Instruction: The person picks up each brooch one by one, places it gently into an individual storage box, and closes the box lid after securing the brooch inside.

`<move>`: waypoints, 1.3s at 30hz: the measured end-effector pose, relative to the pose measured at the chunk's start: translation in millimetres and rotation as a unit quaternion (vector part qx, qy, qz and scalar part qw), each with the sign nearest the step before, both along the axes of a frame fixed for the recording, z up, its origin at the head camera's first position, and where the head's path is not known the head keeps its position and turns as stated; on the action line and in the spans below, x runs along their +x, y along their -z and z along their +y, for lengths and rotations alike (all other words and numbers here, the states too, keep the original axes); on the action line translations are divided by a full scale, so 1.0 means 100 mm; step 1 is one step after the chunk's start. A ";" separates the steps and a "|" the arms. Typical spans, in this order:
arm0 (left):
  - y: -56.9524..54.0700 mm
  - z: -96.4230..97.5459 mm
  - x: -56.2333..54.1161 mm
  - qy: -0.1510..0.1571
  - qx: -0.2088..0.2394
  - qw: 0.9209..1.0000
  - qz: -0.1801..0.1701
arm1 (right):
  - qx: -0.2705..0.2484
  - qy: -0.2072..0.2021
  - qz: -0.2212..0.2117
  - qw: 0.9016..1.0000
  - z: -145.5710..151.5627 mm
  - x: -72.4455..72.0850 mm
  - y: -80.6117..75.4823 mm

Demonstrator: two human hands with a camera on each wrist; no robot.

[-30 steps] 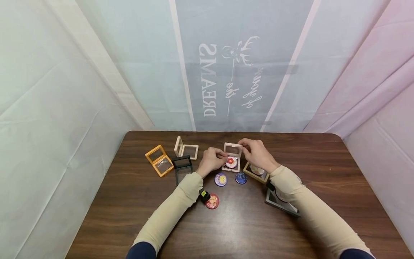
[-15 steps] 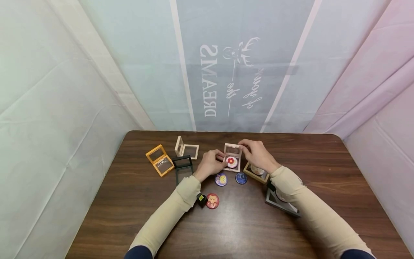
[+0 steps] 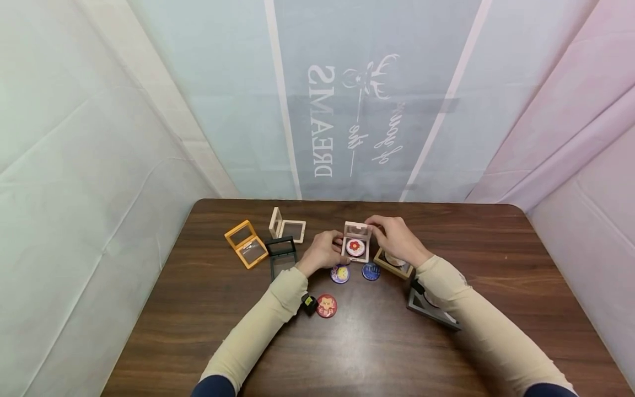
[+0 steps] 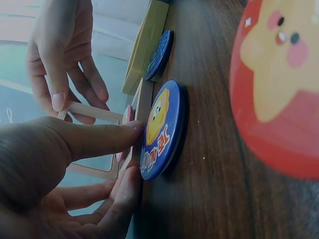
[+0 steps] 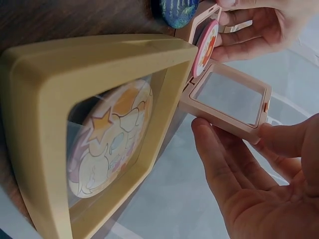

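Observation:
A small pale pink display frame (image 3: 364, 260) lies with its lid raised at the table's back middle. In its base rests a round white badge (image 3: 355, 247) with a red flower. My left hand (image 3: 323, 252) grips the base at its left front, thumb at the front edge and fingers along the side. My right hand (image 3: 397, 239) pinches the upper right part of the lid (image 5: 214, 117) between thumb and fingers. Just in front of the base lie a purple-blue badge (image 4: 162, 129) with a yellow character and a dark blue badge (image 3: 371, 271).
Left of my hands stand an orange frame (image 3: 262, 261), a cream frame (image 3: 303, 231) and a black frame (image 3: 280, 240), all unfolded. A yellow frame (image 5: 45, 89) holding a badge and a dark grey frame (image 3: 434, 314) lie under my right arm. A red badge (image 3: 326, 306) lies nearer.
My left hand has drawn back from the flower badge to the frame's left front. The lid has tipped a little forward over the base, with my right hand still on it.

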State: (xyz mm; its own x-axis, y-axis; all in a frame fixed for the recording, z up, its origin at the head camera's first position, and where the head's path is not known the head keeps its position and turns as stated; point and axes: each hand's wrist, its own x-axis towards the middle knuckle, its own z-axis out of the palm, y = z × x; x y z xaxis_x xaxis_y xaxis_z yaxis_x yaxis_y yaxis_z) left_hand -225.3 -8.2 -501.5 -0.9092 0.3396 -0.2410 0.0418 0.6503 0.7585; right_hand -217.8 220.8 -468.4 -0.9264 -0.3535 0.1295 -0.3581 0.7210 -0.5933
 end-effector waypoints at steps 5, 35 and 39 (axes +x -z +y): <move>0.02 -0.01 -0.02 0.004 0.008 1.000 -0.003 | -0.011 -0.010 -0.020 1.000 0.01 0.06 -0.01; 0.03 0.00 -0.06 0.024 0.003 1.000 -0.002 | 0.036 -0.100 0.050 0.993 -0.01 0.22 0.11; 0.03 0.00 -0.05 0.023 0.003 1.000 0.001 | 0.051 -0.100 0.035 0.993 -0.02 0.22 0.11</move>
State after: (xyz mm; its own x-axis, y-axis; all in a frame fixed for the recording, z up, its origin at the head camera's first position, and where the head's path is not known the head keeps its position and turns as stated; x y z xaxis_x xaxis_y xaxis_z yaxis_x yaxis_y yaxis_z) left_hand -230.7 -8.3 -504.6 -0.8930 0.3832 -0.2362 0.0739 0.6423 0.7628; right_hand -196.1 219.0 -479.9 -0.8260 -0.5447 0.1449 -0.5384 0.6863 -0.4890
